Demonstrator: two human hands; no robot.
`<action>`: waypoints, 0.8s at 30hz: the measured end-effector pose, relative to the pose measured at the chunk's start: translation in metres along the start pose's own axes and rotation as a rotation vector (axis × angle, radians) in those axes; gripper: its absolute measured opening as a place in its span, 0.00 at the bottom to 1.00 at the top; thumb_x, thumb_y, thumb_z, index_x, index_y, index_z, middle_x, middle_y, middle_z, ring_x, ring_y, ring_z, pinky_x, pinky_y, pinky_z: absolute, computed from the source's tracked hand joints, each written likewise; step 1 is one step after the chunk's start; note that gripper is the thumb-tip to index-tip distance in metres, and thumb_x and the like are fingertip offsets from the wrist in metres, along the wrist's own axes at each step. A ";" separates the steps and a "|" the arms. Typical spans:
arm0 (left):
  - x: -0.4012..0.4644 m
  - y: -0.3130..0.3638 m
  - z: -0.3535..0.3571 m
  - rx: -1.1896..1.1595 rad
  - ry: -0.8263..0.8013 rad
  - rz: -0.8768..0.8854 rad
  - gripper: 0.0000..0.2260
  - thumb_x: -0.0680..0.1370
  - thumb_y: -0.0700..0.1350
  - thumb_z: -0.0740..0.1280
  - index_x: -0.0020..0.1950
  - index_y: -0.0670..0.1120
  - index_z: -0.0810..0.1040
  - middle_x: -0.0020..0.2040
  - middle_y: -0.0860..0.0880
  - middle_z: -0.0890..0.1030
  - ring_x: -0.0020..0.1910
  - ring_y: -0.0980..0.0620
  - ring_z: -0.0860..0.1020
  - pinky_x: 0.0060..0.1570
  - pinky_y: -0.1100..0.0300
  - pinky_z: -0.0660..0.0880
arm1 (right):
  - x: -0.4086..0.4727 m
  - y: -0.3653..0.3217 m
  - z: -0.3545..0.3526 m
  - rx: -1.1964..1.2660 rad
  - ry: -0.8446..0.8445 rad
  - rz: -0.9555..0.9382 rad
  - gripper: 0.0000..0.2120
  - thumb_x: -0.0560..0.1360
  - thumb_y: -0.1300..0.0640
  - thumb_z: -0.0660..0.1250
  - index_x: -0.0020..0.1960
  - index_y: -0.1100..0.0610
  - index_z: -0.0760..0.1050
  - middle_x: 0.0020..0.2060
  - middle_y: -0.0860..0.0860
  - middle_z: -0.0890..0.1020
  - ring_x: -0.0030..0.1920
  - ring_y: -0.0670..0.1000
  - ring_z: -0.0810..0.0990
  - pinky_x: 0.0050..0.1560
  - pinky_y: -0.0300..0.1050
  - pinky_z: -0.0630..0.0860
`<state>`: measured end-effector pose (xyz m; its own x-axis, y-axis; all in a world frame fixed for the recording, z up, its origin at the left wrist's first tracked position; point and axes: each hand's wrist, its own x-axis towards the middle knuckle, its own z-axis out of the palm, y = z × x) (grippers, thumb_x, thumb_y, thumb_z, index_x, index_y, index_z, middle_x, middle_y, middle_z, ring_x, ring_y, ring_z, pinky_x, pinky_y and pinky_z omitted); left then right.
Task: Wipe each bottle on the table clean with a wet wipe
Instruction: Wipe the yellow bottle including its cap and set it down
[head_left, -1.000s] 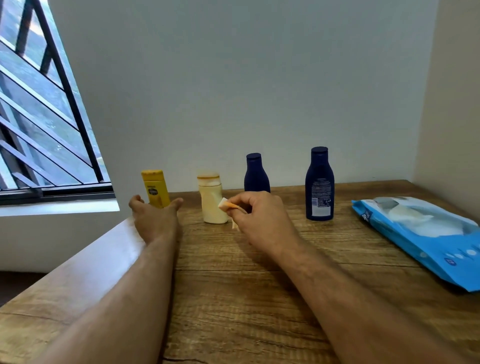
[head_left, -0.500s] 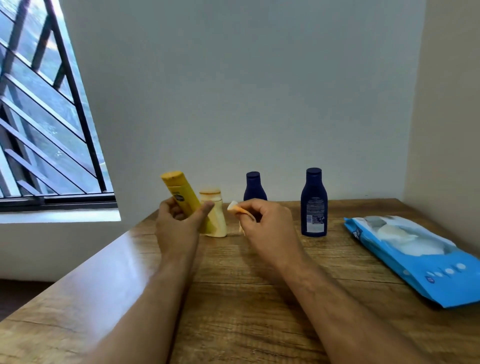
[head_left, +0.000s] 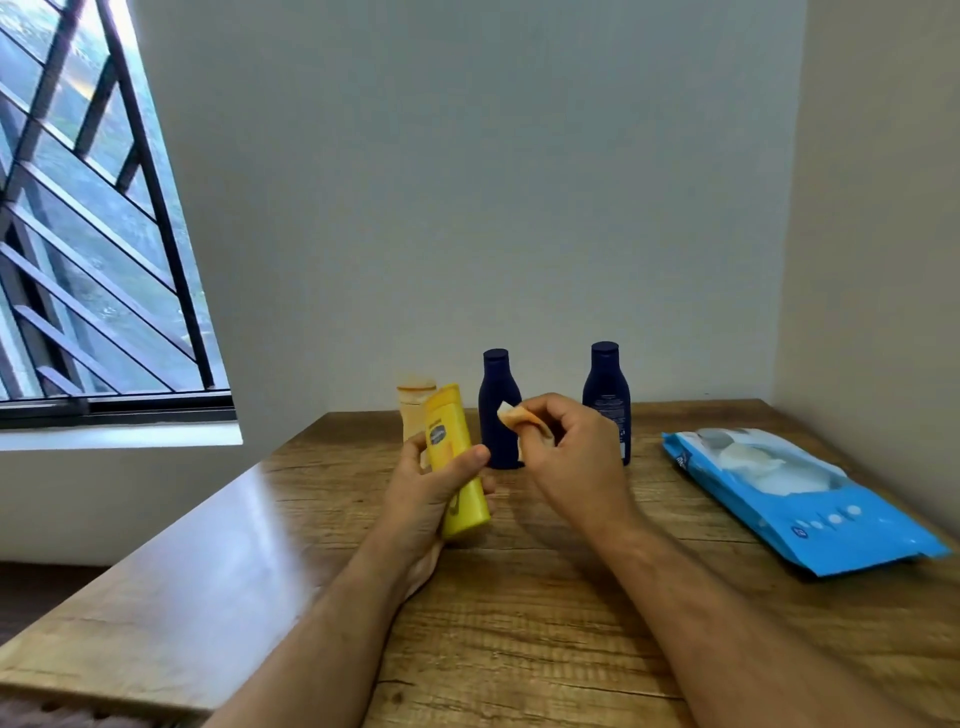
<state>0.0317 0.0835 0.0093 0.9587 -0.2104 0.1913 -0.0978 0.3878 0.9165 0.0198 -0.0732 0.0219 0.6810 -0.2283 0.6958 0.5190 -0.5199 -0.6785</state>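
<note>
Beside a barred window (head_left: 88, 249), wooden table (head_left: 519, 623) against pale wall (head_left: 467, 182)

Three bottles (head_left: 500, 410) are standing on the surface (head_left: 519, 597) behind the hands (head_left: 571, 457); the wipes pack (head_left: 795, 499) is lying to their right.

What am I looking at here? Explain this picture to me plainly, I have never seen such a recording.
There is no machine: a person wears a camera on the head, looking forward and down at their own two arms. The left hand grips a yellow bottle, lifted and tilted. The right hand pinches a folded wet wipe beside it. On the wooden table stand a cream bottle and two dark blue bottles near the wall. A blue pack of wipes lies to the right.
</note>
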 end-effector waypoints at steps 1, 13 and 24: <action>0.001 -0.001 -0.001 -0.012 -0.005 0.004 0.32 0.66 0.41 0.78 0.67 0.48 0.69 0.47 0.42 0.83 0.40 0.44 0.82 0.37 0.51 0.82 | 0.001 0.000 0.000 -0.007 -0.029 -0.012 0.06 0.76 0.58 0.69 0.52 0.51 0.83 0.43 0.43 0.84 0.44 0.41 0.81 0.44 0.35 0.79; 0.018 -0.009 -0.004 -0.118 -0.177 -0.087 0.24 0.81 0.60 0.56 0.69 0.48 0.77 0.58 0.39 0.84 0.50 0.44 0.84 0.46 0.48 0.83 | -0.002 0.005 0.001 0.049 -0.232 0.053 0.05 0.77 0.54 0.70 0.51 0.47 0.83 0.47 0.41 0.83 0.44 0.39 0.82 0.43 0.38 0.82; 0.022 -0.003 -0.008 -0.221 -0.055 -0.118 0.22 0.82 0.58 0.57 0.68 0.46 0.77 0.56 0.37 0.82 0.56 0.39 0.81 0.57 0.42 0.78 | -0.015 -0.015 -0.001 -0.177 -0.637 -0.027 0.08 0.75 0.56 0.69 0.51 0.47 0.84 0.44 0.38 0.83 0.45 0.38 0.79 0.42 0.32 0.76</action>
<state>0.0547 0.0844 0.0079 0.9434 -0.3120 0.1124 0.0802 0.5436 0.8355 0.0012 -0.0622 0.0218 0.8694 0.2900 0.4001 0.4846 -0.6588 -0.5755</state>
